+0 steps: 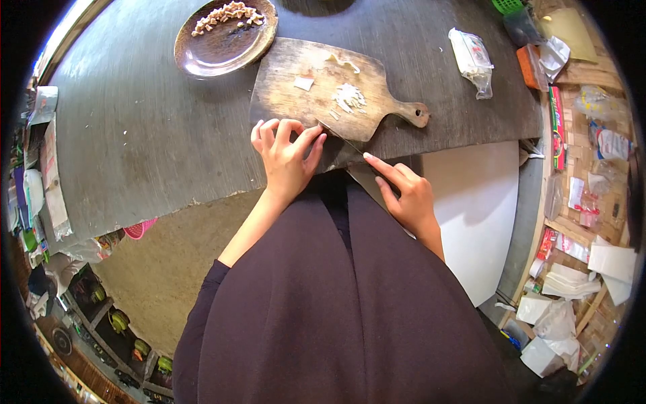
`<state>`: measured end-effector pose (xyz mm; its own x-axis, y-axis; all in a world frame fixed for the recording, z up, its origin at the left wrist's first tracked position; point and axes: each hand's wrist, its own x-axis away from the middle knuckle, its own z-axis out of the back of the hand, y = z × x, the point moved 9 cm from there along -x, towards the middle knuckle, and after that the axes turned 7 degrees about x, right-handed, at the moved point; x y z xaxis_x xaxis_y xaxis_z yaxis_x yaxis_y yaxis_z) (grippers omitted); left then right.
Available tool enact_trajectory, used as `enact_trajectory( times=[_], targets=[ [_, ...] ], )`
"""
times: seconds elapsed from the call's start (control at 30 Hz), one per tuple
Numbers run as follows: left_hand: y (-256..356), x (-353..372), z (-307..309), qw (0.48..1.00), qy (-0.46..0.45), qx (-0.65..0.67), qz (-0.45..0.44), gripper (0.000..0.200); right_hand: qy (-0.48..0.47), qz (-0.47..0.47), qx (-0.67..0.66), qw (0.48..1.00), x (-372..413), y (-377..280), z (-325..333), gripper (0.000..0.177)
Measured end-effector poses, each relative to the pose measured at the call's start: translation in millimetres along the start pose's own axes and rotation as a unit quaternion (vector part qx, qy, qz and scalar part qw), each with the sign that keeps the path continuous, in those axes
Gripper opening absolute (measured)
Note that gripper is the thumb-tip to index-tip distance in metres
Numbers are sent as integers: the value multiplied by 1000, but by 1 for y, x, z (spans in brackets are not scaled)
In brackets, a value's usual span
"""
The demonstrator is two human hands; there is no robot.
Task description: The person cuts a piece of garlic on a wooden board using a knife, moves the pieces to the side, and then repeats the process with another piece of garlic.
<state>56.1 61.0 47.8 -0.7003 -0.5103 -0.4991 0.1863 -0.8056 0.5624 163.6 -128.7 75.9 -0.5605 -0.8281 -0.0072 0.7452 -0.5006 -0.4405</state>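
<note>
A kitchen knife (344,140) is in my right hand (407,198), the index finger stretched along its blade; most of the handle is hidden under the hand. My left hand (286,155) has thumb and index finger pinched at the blade's tip, by the near edge of a wooden cutting board (282,84). Whatever else may be between those fingertips is too small to make out. On the board lie a pile of small white chopped bits (349,98), a flat pale piece (304,83) and a thin curled strip (343,64).
A brown glazed plate (208,57) with small diced pieces (229,17) stands beyond the board. A white plastic packet (471,57) lies on the dark table (155,135) at right. Packets and papers crowd the woven wall (572,222); a white panel (474,209) is below the table edge.
</note>
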Motion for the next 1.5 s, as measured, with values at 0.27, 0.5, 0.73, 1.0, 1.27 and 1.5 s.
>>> enact_trajectory(
  times=[0.27,0.5,0.73,1.0,1.27,1.5],
  targets=[
    [-2,1,-2,1000,3,2,8,19,0,-6,6,1000,8,8,0,53],
    [-1,0,-1,1000,5,4,4,21,6,-9,6,1000,18,12,5,53],
    [-3,2,-2,1000,4,6,8,21,42,-16,3,999,-1,11,4,54],
    [-3,2,-3,1000,-10,3,4,29,20,-37,-61,997,-3,15,3,53],
    [4,0,-4,999,-32,-8,4,34,34,-41,-57,997,0,22,-2,51],
    [10,-8,-10,998,-56,-15,7,37,29,-62,-57,996,3,26,-1,52]
  ],
)
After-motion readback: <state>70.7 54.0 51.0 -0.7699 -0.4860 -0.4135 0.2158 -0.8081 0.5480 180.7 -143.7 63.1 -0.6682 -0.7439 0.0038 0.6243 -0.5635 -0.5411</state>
